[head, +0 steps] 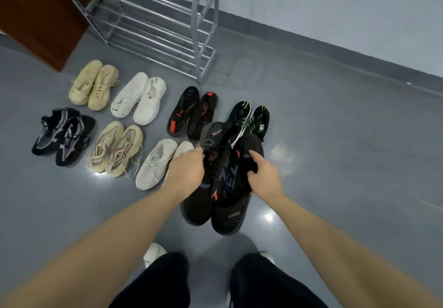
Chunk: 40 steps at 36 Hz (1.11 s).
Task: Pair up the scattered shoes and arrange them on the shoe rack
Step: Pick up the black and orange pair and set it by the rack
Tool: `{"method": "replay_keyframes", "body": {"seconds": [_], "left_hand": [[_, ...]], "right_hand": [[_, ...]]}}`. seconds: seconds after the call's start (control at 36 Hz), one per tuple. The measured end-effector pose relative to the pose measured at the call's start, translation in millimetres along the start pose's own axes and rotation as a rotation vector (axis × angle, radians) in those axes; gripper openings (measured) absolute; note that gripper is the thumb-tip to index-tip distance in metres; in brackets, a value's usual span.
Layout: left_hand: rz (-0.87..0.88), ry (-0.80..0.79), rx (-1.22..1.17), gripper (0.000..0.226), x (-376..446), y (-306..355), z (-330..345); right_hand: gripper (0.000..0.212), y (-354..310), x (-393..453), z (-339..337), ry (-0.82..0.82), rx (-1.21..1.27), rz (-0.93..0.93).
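1. While both arms reach forward, the left hand (185,170) and the right hand (263,174) each grip one of two black shoes (230,187), fingers curled round them, held side by side above the floor (335,152).
2. Beyond them, seven pairs of shoes (134,116) lie on the floor.
3. Farther off, the metal shoe rack (163,22) stands against the wall (335,8).

Dim, soft, wide-angle view; glare spots on floor (335,140).
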<state>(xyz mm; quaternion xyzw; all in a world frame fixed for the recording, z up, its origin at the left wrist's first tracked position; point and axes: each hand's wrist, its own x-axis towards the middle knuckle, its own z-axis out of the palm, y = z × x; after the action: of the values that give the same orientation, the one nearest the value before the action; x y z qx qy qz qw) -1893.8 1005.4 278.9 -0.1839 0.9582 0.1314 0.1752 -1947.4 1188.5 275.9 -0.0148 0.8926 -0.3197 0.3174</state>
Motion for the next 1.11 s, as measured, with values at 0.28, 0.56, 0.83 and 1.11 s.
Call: {"method": "replay_keyframes", "body": {"seconds": [0.28,0.56,0.83,1.11], "left_hand": [[-0.005,0.007,0.008,0.025,82,-37,186],[0.236,0.207,0.128,0.009,152,-57,303],[0.282,0.155,0.318,0.015,144,-58,327],[0.455,0.278,0.473,0.022,148,-74,303]], "right_hand": [[0.058,124,112,121,0.068,0.06,0.118],[0.055,216,195,206,0.101,0.026,0.086],[0.055,214,199,208,0.245,-0.312,-0.005],[0.062,175,205,210,0.275,-0.678,-0.608]]}}
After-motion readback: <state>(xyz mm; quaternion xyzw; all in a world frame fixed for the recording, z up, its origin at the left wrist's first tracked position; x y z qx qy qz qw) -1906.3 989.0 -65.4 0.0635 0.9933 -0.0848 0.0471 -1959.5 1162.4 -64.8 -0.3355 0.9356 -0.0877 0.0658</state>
